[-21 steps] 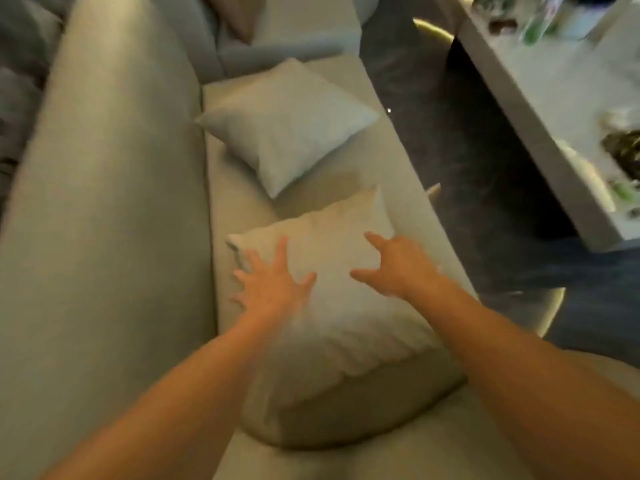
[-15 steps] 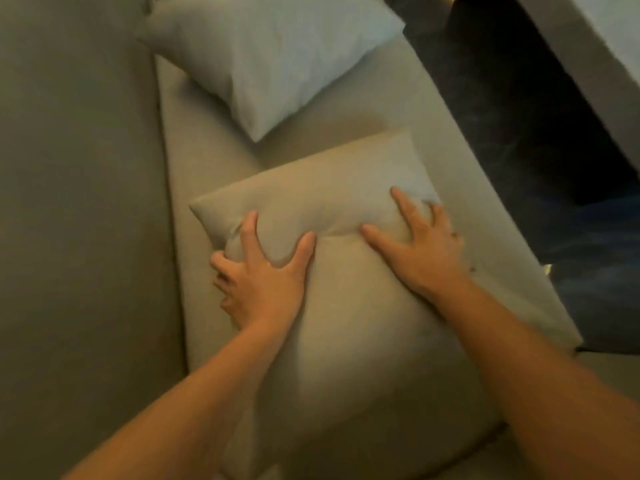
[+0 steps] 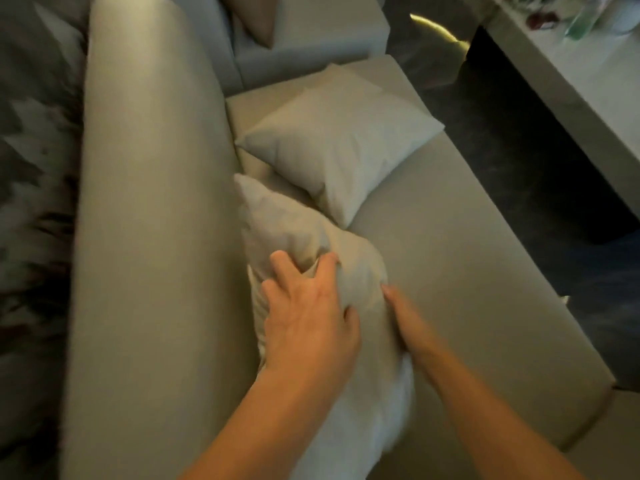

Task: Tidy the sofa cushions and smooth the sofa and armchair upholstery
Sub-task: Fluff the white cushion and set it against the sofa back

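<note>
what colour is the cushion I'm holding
Plain light beige-grey fabric cushion, no pattern, matching the sofa; seen in the head view.

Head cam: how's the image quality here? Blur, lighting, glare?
Head view: dim, warm light; motion blur smears the near cushion under the left hand and right hand; far cushion soft but readable; bright glare streak on the floor; wide-angle bending along the sofa backrest.

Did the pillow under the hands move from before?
Yes. The near beige fabric cushion lay flat on the seat; now it is tipped up on edge against the sofa backrest, held between both hands.
</note>
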Tool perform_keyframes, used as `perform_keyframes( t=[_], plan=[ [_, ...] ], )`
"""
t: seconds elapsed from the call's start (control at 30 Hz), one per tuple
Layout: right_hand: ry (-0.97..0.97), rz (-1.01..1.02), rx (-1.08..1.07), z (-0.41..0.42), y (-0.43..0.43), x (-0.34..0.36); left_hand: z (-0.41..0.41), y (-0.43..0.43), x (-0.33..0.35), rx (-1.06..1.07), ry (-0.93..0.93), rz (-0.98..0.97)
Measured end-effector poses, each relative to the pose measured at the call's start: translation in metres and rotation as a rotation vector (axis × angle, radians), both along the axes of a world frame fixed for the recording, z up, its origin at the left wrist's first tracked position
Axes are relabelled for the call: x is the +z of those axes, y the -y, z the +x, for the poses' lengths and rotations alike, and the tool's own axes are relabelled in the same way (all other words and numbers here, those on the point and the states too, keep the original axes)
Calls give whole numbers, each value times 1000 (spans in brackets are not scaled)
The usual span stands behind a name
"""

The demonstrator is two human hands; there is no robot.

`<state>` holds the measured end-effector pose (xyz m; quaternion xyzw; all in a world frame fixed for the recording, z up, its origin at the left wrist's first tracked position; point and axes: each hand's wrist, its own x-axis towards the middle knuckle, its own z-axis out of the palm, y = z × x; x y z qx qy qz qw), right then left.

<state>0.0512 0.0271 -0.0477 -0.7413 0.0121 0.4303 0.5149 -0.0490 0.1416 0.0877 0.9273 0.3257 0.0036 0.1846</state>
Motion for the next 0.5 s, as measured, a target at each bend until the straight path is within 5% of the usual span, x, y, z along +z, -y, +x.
perform_keyframes(
  t=[0.2,0.37,0.43,0.5],
  plan=[
    [-66,-113,127,-23,-65,-20,-17,-36,-16,121,-82,40],
    [-118,-55,236,-3,-34,-4,22,-34,-7,93,-473,60],
    [-198,-66,248,17,-27,8,50,-48,7,61,-630,171],
    [-259,-69,175,51,-27,24,91,-65,13,-27,-513,358]
  ],
)
